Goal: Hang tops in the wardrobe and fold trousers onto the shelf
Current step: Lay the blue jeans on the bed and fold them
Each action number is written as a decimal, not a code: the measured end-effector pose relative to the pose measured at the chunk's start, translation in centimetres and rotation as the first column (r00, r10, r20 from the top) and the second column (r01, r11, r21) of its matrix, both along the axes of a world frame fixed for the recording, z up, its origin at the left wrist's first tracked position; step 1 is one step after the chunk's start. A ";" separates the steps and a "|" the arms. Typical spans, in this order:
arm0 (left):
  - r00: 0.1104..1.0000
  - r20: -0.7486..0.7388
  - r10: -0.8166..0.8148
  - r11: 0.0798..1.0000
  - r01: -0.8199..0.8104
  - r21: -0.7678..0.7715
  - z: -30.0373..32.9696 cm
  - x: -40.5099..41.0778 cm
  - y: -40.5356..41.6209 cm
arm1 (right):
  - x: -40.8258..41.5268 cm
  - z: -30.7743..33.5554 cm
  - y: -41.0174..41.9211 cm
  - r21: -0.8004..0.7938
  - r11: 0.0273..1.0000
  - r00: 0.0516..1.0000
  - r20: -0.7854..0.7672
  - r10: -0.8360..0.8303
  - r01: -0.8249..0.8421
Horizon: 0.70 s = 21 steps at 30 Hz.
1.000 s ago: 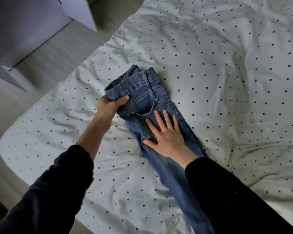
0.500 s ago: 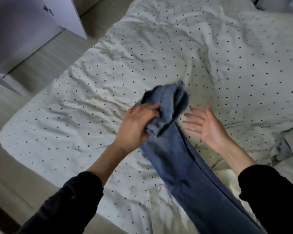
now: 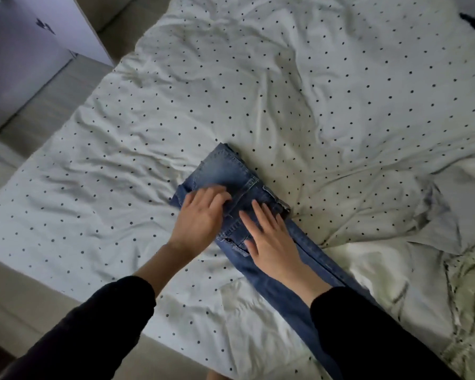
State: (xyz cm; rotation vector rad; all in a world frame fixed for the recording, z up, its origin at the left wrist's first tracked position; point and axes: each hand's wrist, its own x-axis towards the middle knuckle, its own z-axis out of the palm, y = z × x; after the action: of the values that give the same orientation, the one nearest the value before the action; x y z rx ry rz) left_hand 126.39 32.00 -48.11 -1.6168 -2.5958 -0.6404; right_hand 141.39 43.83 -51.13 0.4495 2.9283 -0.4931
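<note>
Back down on the duvet [image 3: 299, 86] now, jeans [image 3: 225, 171] no longer lifted in the air: top part folded over, legs trailing toward the near edge. Lying near the duvet's near-left corner. Left hand [image 3: 200, 218] pressing flat on the folded part, fingers fairly straight, gripping nothing. Right hand [image 3: 272, 237] spread flat on the denim just beside it, fingers extended. Both in black sleeves [image 3: 93, 333]. White cabinet [image 3: 25, 50] beyond the far-left corner.

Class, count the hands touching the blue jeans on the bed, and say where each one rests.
2. The left hand lies on the folded waist end of the jeans; the right hand lies flat beside it, nearer the legs. No others show.
</note>
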 end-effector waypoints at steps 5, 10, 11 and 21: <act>0.720 0.499 0.482 0.856 -0.265 -0.445 -1.5 -6.9 2.0 | -1.8 -3.0 -0.5 -0.027 1.000 0.989 0.146 0.003 0.001; 0.644 0.611 0.460 0.822 -0.047 -0.568 -1.4 -9.0 4.0 | -2.1 -3.6 0.6 -0.129 0.991 0.986 0.160 0.037 -0.017; 0.650 0.608 0.456 0.819 -0.038 -0.573 -1.1 -8.6 4.0 | -1.6 -3.5 0.6 -0.140 0.990 0.985 0.169 0.046 -0.022; 0.986 0.003 0.169 0.864 -0.147 -0.482 4.5 6.9 5.9 | 9.6 -0.1 3.4 -0.401 0.822 0.911 0.247 -0.329 0.405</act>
State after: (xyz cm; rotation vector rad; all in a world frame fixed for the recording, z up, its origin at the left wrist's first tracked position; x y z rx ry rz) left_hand 133.32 37.86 -43.61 -1.4636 -3.0534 -0.0089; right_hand 151.00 47.24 -51.18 0.9415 2.4504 -1.0867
